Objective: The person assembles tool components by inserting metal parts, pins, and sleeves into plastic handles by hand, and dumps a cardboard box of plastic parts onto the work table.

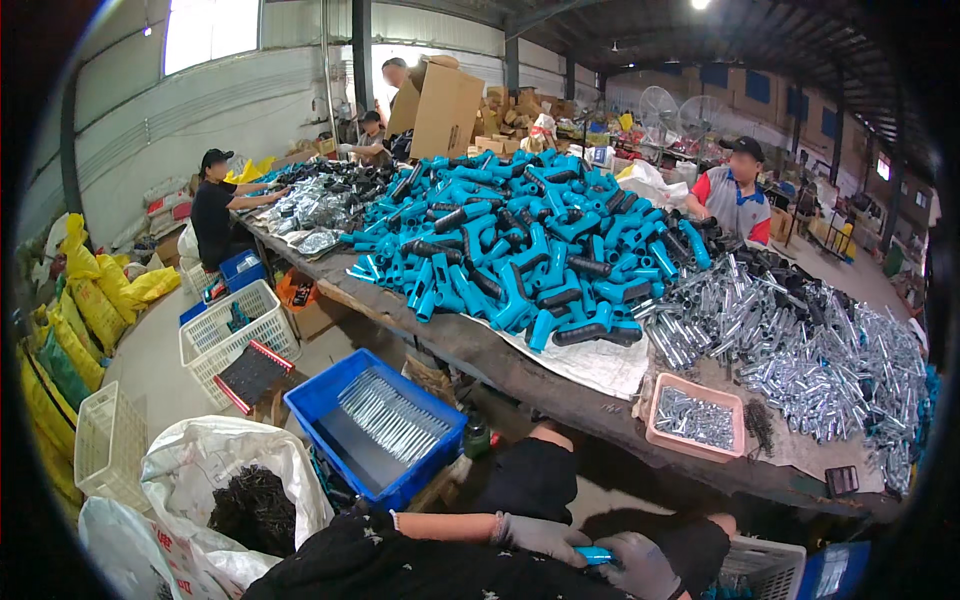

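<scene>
Low in front of my body, my left hand (545,538) and my right hand (638,566), both in grey gloves, come together around a teal plastic handle piece (596,555). Only a short teal stretch of it shows between them. My right hand wraps over one end, and the fingers of my left hand close on the other. What else may be inside the grip is hidden. Ahead on the table lies a large heap of teal plastic handles (540,240), many with black grips.
A pink tray (739,420) of small metal parts sits at the table edge (540,400), beside piles of silver tubes (820,350). At my left stand a blue bin (330,430) of metal rods, a white sack (190,450) and crates. Several people work around the table.
</scene>
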Demonstrator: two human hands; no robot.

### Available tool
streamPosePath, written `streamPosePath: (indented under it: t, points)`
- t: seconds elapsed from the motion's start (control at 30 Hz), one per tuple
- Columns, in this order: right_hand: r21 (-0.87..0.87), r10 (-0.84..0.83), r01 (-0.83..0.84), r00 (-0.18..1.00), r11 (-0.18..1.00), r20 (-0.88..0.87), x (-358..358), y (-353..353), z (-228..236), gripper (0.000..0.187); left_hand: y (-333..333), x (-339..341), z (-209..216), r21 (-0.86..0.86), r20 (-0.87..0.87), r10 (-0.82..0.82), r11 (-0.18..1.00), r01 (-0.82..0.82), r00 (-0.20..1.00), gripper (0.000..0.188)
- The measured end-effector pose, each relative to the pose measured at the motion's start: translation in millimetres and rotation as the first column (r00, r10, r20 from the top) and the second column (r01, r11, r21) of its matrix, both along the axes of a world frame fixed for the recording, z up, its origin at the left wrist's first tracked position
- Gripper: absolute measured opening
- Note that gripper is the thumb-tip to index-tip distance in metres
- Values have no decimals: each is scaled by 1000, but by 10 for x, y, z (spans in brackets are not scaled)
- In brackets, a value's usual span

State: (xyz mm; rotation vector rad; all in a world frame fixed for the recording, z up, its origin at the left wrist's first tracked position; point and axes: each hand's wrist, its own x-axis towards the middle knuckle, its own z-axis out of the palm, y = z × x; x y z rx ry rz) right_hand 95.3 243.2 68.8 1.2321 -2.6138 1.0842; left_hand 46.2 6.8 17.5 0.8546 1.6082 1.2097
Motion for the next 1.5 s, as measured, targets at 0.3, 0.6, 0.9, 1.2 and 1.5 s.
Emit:
streamPosePath:
  t: [0.3,0.6,0.9,1.2,1.5]
  points:
    - [36,-140,137,986,990,89,171,69,-282,35,78,42,-218,-70,53,38,997,-34,998,51]
    - [15,-129,128,991,992,41,129,109,-263,36,82,71,10,-64,-29,47,997,-49,998,46]
    - [18,-48,48,999,999,14,51,33,-179,38,13,112,-104,-36,56,119,992,-117,991,47]
    - [35,-86,84,995,996,59,71,29,-244,36,13,66,-205,25,10,114,993,-115,993,45]
    - [36,-101,98,993,995,67,127,52,-288,37,26,114,-263,16,7,105,994,-105,994,46]
